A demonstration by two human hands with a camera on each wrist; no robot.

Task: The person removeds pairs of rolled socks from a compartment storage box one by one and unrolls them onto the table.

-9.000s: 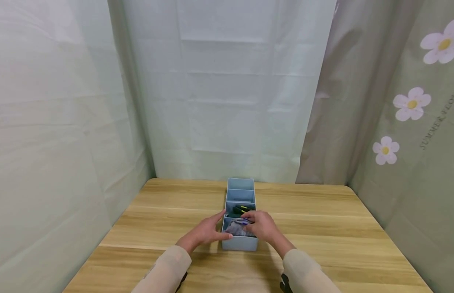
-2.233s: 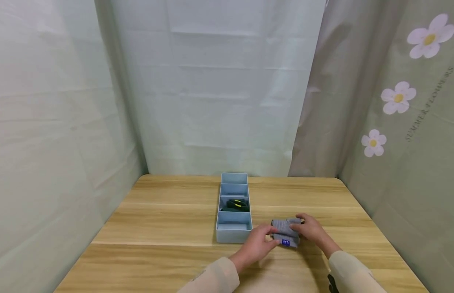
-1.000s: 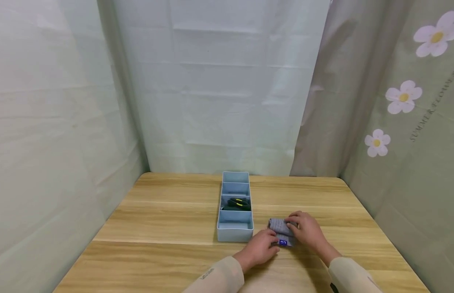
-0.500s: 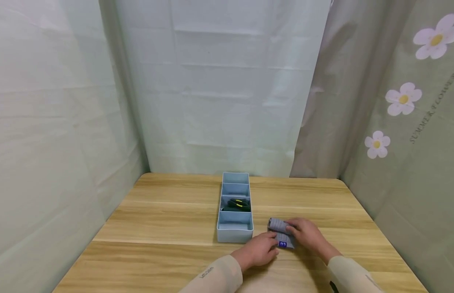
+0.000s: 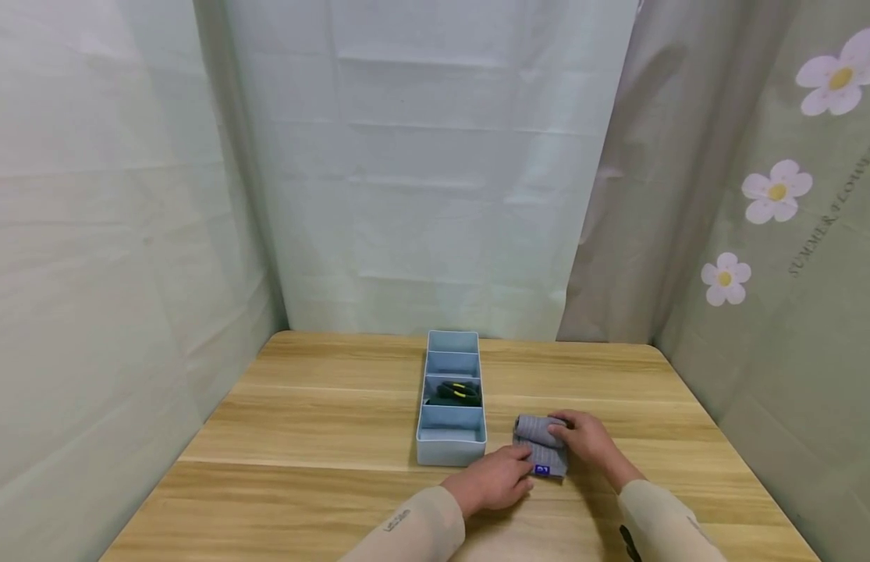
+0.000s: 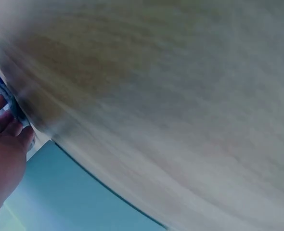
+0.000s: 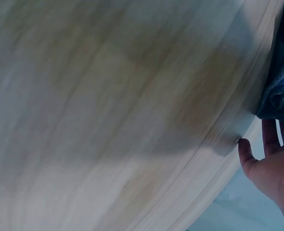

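Observation:
A ribbed grey cloth (image 5: 541, 455) with a small blue label on its near edge lies on the table, its far part rolled up. My left hand (image 5: 496, 476) rests at the cloth's left edge, with relaxed fingertips touching it. At the other side, my right hand (image 5: 589, 442) pinches the right end of the roll. The left wrist view catches only part of my left hand (image 6: 5, 149) at the cloth's edge. In the right wrist view, the fingers of my right hand (image 7: 274, 171) meet the cloth (image 7: 280, 91), and the thumb is hidden.
A long blue divided box (image 5: 452, 451) stands left of the cloth, close to my left hand. One middle compartment holds dark things with yellow marks (image 5: 457, 392). The wooden table (image 5: 322, 421) is enclosed by hanging curtains (image 5: 435, 234).
Nine seconds ago the cloth lay in the box's nearest compartment; now it is on the table to the right. Over the last second, my right hand shifted slightly on the roll; my left stayed.

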